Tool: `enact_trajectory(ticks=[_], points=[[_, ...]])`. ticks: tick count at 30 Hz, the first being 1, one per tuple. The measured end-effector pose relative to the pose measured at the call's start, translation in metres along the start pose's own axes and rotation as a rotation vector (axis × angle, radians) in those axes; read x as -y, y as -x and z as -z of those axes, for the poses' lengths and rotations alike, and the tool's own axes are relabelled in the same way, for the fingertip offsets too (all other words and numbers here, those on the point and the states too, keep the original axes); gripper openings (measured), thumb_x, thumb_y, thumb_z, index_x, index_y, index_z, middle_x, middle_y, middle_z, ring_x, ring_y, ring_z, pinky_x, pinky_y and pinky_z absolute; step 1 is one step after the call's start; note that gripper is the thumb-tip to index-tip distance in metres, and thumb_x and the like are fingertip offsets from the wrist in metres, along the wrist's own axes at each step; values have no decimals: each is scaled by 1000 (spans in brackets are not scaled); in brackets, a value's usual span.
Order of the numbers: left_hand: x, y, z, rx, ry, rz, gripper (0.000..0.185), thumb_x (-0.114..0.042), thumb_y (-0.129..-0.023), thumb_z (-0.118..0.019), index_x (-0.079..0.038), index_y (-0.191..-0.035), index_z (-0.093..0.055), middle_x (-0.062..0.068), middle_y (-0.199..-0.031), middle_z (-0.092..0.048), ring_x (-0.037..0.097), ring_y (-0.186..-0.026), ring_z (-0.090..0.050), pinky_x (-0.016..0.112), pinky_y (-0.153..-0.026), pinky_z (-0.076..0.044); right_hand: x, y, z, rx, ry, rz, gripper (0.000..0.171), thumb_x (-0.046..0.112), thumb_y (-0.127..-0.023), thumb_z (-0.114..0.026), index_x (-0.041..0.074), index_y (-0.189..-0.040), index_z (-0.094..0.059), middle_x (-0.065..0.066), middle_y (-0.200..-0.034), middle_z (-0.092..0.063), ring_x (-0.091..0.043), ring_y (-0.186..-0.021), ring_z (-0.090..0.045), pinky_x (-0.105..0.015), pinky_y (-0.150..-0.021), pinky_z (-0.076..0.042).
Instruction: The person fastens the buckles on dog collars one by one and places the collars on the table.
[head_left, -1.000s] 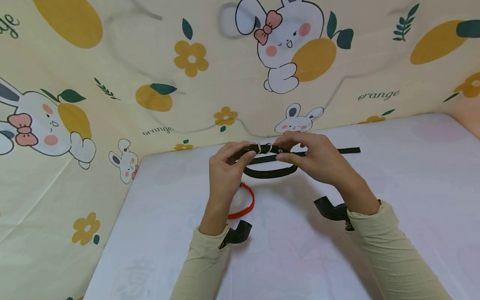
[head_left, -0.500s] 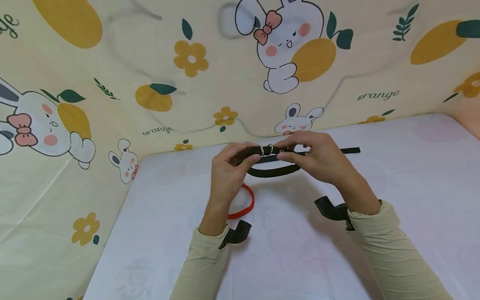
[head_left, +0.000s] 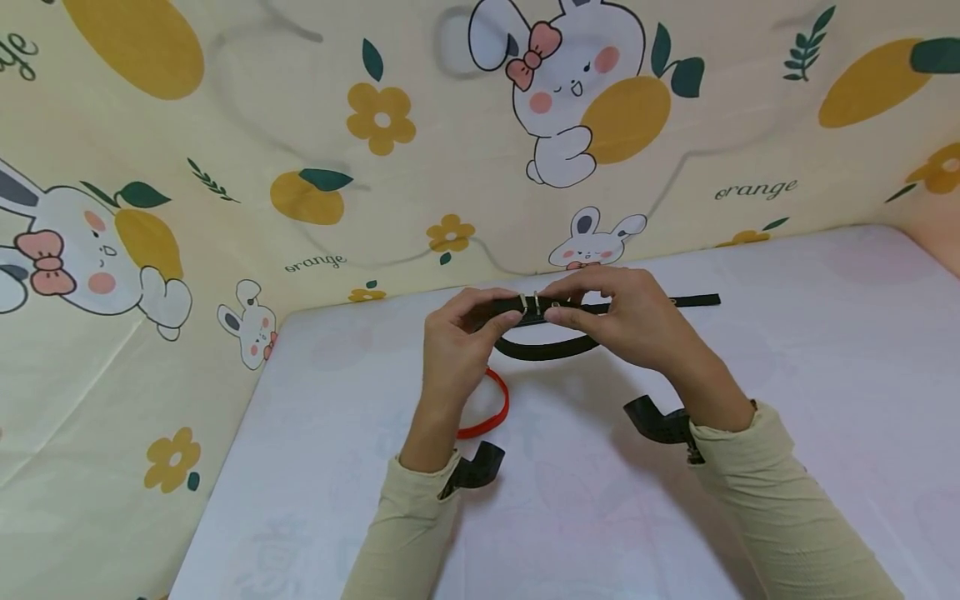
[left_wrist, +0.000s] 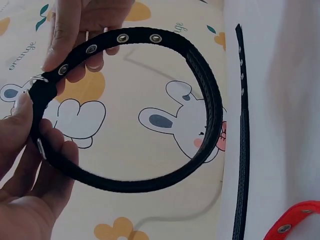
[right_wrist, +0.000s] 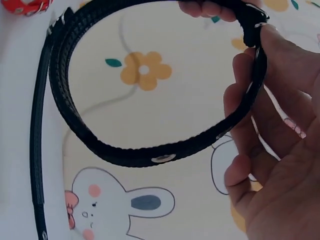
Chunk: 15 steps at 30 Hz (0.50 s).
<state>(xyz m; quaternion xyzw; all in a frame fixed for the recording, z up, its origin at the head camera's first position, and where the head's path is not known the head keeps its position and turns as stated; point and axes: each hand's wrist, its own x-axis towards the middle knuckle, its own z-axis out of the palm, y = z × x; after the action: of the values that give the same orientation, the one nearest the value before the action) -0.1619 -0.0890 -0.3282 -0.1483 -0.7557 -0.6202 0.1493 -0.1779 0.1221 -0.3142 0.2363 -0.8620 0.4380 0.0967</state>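
While head view hides eyelets, left wrist shows black collar [left_wrist: 150, 100] grommets, red collar [left_wrist: 292, 222] corner

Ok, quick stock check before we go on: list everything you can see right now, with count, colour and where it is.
black collar: 1, black with metal eyelets and buckle, looped, held up over the table by both hands
black strap: 1, black, flat on the table, running out to the right past the right hand
red collar: 1, red, on the table beside the left wrist
table: 1, pale pink-white
printed cloth: 1, cream, rabbits and oranges, behind the table
left hand: 1, pinches the collar's buckle end
right hand: 1, pinches the collar beside the buckle
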Motion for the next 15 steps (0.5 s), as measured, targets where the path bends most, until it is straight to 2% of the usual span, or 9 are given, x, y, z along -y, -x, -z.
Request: enact_trajectory(ticks=[2, 5, 11, 14, 15], points=[[-1, 0, 1, -9, 15, 0, 22, -3, -82, -79, -1, -103, -74, 15, -100, -71, 23, -90, -72, 24, -85, -57, 1, -1, 1, 27, -14, -54, 16, 24, -87, -78, 24, -104, -76, 5, -89, -71, -10, -100, -62, -34, -81, -41], [-1, -1, 3, -14, 18, -7, 22, -3, -82, -79, -1, -103, -74, 15, -100, -71, 22, -91, -72, 25, -86, -58, 2, -2, 3, 79, -37, -109, 13, 28, -91, -74, 23, -103, -74, 2, -91, -71, -12, -100, -61, -37, -85, -38], [-3, -3, 8, -49, 42, -11, 22, -1, -81, -79, 0, -102, -75, 17, -100, -71, 18, -90, -70, 22, -84, -57, 2, -2, 7, 110, -62, -119, 12, 29, -93, -71, 21, -102, -72, 0, -94, -70, -14, -105, -61, -37, -87, -37], [-4, -3, 9, -32, 55, -23, 22, 0, -81, -78, 2, -102, -74, 18, -100, -71, 18, -90, -70, 24, -84, -57, 3, -2, 7, 107, -80, -121, 11, 29, -93, -71, 20, -101, -72, -1, -91, -68, -13, -116, -60, -36, -86, -36], [-4, -3, 9, -22, 52, -25, 22, 0, -81, -78, 2, -102, -74, 18, -100, -71, 18, -90, -70, 25, -85, -58, 3, -2, 6, 107, -81, -119, 11, 29, -94, -70, 20, -100, -71, -1, -90, -67, -14, -112, -60, -36, -86, -36]])
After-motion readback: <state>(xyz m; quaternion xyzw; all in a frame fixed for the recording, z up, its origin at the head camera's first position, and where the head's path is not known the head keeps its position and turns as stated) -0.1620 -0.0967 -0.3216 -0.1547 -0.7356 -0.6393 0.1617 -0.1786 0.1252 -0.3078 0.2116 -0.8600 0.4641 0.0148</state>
